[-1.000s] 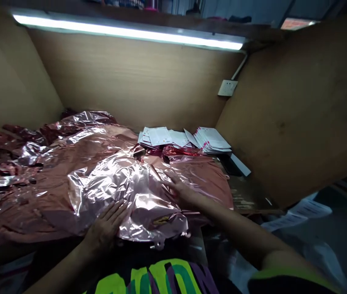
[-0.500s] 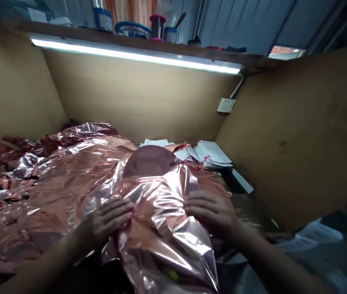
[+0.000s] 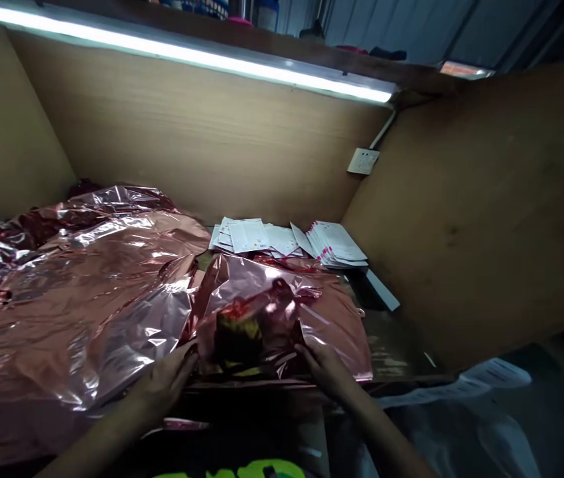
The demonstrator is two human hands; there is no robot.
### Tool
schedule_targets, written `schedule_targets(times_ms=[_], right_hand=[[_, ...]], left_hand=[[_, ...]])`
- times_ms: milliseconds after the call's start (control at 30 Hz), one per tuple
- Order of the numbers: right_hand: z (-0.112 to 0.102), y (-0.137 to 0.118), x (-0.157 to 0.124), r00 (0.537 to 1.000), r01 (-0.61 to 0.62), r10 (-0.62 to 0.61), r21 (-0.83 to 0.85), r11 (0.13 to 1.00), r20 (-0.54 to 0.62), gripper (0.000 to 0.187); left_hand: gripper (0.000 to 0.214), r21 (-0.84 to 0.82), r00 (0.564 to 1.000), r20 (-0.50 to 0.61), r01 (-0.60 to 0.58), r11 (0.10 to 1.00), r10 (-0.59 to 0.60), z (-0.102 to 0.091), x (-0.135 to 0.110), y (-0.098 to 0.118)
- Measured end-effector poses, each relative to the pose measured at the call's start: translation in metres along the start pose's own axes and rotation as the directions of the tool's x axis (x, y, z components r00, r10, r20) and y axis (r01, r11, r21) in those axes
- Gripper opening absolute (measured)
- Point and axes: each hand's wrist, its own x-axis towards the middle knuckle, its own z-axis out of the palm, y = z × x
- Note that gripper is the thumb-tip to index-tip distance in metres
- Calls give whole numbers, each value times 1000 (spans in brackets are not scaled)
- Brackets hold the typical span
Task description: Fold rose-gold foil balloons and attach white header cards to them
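Observation:
A folded rose-gold foil balloon [image 3: 257, 318] lies at the near edge of the desk, bunched into a shiny bundle. My left hand [image 3: 170, 378] grips its left side, fingers curled onto the foil. My right hand [image 3: 324, 368] pinches its right side. A large pile of flat rose-gold foil balloons [image 3: 73, 299] spreads to the left, and another pink foil sheet [image 3: 342, 315] lies under the bundle to the right.
White printed cards [image 3: 247, 236] and a fanned stack of cards [image 3: 336, 244] lie at the back. Wooden partition walls close the desk on three sides, with a wall socket [image 3: 362, 160] and a lit tube lamp [image 3: 187, 53] above. White papers [image 3: 486, 378] sit low right.
The foil balloon, spread and lifted between my hands half a second ago, is now folded into a smaller bundle. Both hands have moved down to its sides near the desk edge.

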Motion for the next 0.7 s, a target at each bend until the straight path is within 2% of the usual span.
schedule_targets(times_ms=[33, 100, 200, 267, 333, 400, 433, 467, 533, 567, 633, 700], right_hand=[[0, -3, 4, 999, -46, 46, 10, 999, 5, 43], [1, -7, 9, 999, -42, 42, 31, 999, 17, 44], [2, -6, 9, 994, 99, -100, 29, 995, 35, 46], [1, -4, 4, 961, 272, -273, 22, 962, 34, 41], [0, -1, -2, 891, 451, -452, 38, 892, 31, 29], [1, 2, -7, 831, 554, -556, 68, 830, 22, 22], [2, 3, -9, 812, 580, -583, 84, 811, 28, 21], [3, 5, -10, 801, 592, -598, 99, 800, 40, 20], [4, 8, -9, 803, 584, -593, 122, 802, 56, 18], [4, 8, -7, 826, 551, -560, 123, 825, 58, 18], [3, 6, 1, 906, 408, -417, 109, 907, 79, 23], [-1, 1, 11, 970, 197, -207, 91, 976, 128, 36]], left_hand=[[47, 25, 1000, 0, 13, 1000, -13, -1, 1, 5], [47, 113, 998, 63, -37, 993, 30, -2, 3, 11], [49, 262, 959, 232, -220, 940, 160, -11, 5, 17], [60, 300, 899, 332, -387, 872, 284, -21, 7, 19], [73, 242, 800, 458, -531, 812, 387, -34, 10, 20], [79, 141, 730, 553, -557, 818, 402, -45, 17, 21], [76, 105, 719, 583, -528, 843, 378, -49, 23, 21], [67, 90, 726, 599, -482, 872, 339, -50, 29, 21], [53, 127, 784, 576, -366, 922, 232, -47, 45, 21], [51, 157, 833, 524, -299, 941, 177, -42, 54, 22], [54, 187, 936, 340, -156, 970, 85, -29, 73, 22], [54, 147, 988, 152, -56, 987, 34, -18, 88, 20]])
